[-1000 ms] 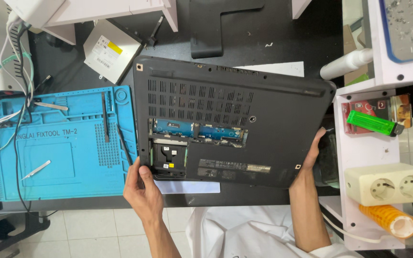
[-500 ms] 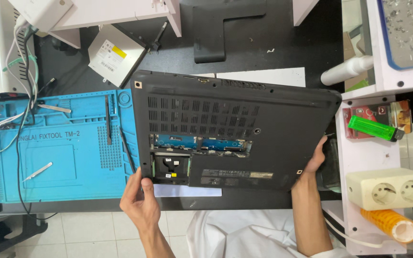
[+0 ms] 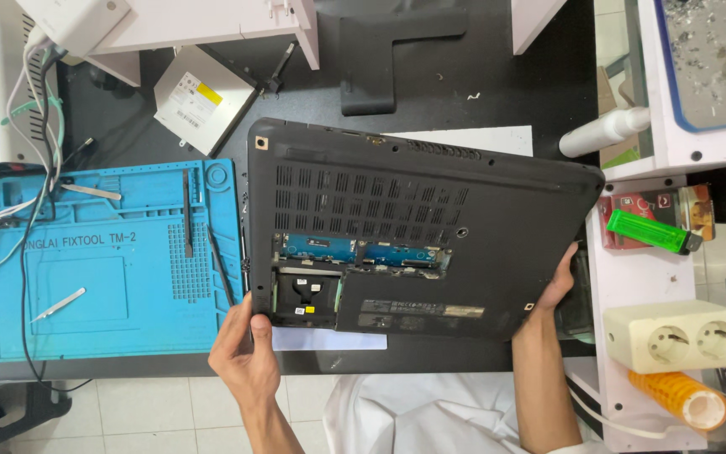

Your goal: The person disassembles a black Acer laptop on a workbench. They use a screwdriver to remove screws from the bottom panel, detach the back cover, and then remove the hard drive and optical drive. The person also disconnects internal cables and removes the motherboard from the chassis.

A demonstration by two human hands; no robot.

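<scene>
Two hands on it, so you're mid-way through shifting the upside-down black laptop (image 3: 413,235). Far left of the frame is the blue repair mat (image 3: 102,261) with tweezers (image 3: 59,304) and a couple of pry tools, untouched. Your left hand (image 3: 249,357) grips the lower-left corner beside the open service bay, thumb on top. The laptop fills the middle, tilted, over a white paper sheet (image 3: 329,339). Your right hand (image 3: 552,290) clutches the lower-right edge. Next, I'd guess, set it flat and square without snagging the exposed boards.
</scene>
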